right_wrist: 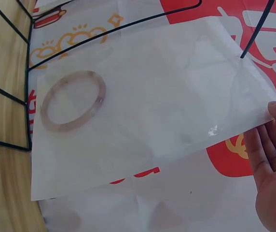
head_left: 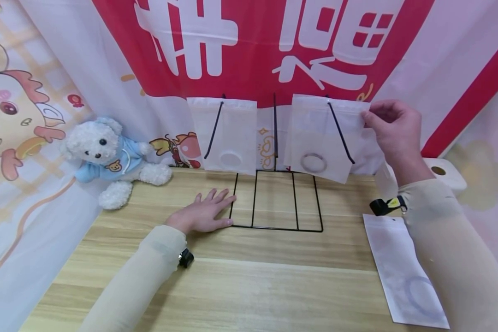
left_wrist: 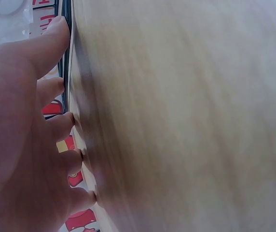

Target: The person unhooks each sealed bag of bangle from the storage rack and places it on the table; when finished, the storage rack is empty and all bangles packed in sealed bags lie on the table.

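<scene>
Right hand [head_left: 396, 129]: thumb and fingers pinching outer top corner of bag [head_left: 315, 133]; bag thin, milky, translucent, hung on black hook [head_left: 341, 133] of wire rack [head_left: 275, 228], just left of those fingertips. Inside bag, at end away from fingers: smooth round ring [right_wrist: 63, 127] (faintly pinkish). Left hand [head_left: 205, 212]: fingers spread, gripping nothing, resting on grained wood table [head_left: 274, 286], thumb and forefinger tips at rack's straight base. Second bag [head_left: 236, 129] hangs beyond left fingers; third bag [head_left: 386, 249] flat on table, nearer than right fingers.
</scene>
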{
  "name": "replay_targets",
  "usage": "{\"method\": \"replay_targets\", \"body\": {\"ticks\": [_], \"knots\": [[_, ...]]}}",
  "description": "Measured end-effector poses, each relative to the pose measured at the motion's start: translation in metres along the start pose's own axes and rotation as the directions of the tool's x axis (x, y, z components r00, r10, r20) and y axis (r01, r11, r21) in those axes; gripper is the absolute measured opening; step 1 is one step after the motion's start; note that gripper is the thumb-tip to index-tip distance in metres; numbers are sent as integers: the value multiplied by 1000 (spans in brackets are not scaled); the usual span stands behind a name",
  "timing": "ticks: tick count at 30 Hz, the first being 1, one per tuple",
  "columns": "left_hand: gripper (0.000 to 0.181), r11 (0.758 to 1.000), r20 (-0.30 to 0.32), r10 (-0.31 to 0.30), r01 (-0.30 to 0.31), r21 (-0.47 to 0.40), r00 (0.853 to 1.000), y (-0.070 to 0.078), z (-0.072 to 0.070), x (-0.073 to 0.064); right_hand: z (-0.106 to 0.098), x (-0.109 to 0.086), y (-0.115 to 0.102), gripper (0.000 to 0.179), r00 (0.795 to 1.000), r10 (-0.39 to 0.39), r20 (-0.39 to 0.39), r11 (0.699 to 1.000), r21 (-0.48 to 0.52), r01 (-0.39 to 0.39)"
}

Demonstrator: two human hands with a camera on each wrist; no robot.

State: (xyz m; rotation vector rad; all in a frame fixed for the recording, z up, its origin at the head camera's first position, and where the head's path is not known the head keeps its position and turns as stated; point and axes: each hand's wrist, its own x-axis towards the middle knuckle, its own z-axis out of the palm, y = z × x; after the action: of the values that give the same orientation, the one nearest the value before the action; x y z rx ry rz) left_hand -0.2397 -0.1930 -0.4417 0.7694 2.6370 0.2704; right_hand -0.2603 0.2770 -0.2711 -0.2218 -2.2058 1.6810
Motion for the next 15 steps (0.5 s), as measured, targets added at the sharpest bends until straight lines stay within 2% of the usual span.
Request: {"method": "replay_targets", "body": {"ticks": [15], "knots": [[80,1000,-5,4,-4,1,1000,-3,2,1,1,0,-2,58,1000,21,-8,1000,11,-21]]}}
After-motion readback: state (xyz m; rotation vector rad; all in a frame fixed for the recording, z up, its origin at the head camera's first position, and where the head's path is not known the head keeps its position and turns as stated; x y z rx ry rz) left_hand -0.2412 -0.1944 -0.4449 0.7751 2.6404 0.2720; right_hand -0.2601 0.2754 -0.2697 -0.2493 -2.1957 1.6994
